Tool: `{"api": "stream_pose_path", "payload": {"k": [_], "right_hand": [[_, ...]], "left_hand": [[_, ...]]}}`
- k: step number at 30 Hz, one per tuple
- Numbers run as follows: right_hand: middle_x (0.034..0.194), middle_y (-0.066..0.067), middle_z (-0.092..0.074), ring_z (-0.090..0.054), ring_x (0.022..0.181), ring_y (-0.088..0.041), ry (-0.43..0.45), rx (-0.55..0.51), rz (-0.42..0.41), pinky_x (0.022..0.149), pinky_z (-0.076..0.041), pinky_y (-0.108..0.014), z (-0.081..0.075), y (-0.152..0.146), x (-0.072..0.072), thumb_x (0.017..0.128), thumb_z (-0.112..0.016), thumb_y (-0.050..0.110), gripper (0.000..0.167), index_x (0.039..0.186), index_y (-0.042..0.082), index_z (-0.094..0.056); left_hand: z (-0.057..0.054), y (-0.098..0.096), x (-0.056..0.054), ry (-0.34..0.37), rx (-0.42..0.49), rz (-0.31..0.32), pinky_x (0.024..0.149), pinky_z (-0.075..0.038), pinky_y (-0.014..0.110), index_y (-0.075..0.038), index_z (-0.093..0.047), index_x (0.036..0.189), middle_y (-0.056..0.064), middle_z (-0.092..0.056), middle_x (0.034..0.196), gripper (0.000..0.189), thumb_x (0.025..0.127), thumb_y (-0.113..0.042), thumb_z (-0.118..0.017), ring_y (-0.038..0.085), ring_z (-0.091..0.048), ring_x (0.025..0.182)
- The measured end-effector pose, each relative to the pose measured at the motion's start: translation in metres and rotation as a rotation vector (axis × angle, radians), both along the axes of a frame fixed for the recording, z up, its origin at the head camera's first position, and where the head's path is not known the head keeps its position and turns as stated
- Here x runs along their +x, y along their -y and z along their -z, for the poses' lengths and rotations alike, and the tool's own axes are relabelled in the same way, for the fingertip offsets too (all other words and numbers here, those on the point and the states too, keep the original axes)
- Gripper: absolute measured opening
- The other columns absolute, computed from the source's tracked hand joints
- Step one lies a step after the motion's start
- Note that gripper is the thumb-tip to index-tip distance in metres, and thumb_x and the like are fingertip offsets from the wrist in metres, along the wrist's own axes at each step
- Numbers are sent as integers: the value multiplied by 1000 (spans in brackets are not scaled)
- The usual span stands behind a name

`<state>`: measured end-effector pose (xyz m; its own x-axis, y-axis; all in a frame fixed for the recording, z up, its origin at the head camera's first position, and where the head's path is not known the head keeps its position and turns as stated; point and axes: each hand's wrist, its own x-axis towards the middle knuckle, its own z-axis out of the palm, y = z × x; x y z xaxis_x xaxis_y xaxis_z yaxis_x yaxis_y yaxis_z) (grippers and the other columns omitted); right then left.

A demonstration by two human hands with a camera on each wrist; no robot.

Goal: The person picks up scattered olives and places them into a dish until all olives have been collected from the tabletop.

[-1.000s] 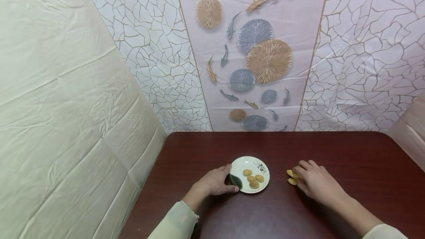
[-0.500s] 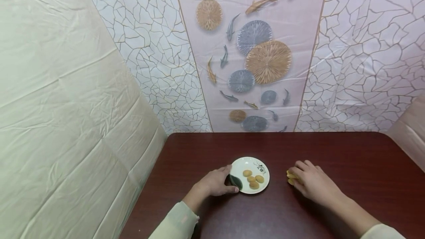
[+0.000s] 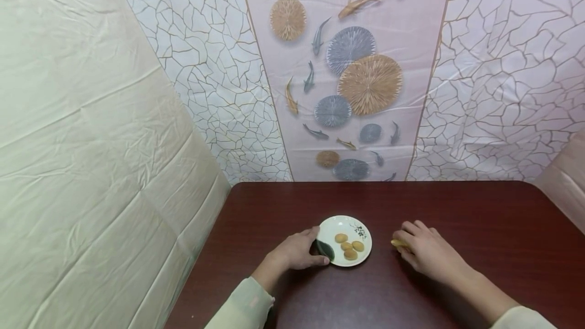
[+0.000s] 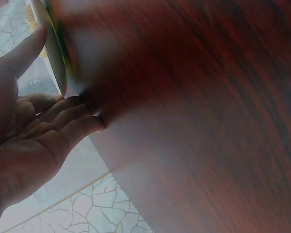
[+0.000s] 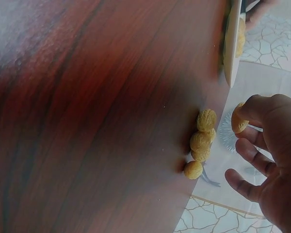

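A small white round plate [image 3: 337, 225] with a dark green leaf shape and a floral print bears several wrinkled yellow oval pieces [image 3: 350, 254], like dried fruit. My left hand [image 3: 296, 251] holds the plate's left rim between thumb and forefinger. In the left wrist view, this hand [image 4: 43, 116] is beside the plate's edge [image 4: 57, 53]. To the plate's right, my right hand [image 3: 431, 250] pinches one yellow piece [image 5: 240, 119] between thumb and forefinger, above the table. Its other fingers are spread. Several similar loose pieces [image 5: 200, 142] lie clustered on the table beneath it, hidden in the head view.
Both hands work over a dark red-brown wooden table [image 3: 274, 202]. A patterned cloth with fish and round motifs [image 3: 370, 85] hangs behind its far edge. A pale quilted cloth [image 3: 114, 166] borders the left side.
My right hand has closed thumb and forefinger on one yellow piece and lifted it slightly, shifting a little left. My left hand and the plate have stayed in place.
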<state>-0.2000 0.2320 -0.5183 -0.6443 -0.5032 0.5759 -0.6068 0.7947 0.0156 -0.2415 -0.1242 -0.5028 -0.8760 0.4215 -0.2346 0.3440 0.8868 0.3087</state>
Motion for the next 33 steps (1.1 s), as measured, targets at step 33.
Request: {"api": "stream_pose_path", "payload": {"k": [33], "right_hand": [[96,10,-62,-55,88,-12,43,-27,-47,65,-41,-27,-4,26,-4,78,-98,12,33,103,21,-78]], "left_hand": [[2,0,0,-4,5,-1,128,-46,44,-11,-35,174,9,-48,174,101,97,-58,-81,31,-52,157]]}}
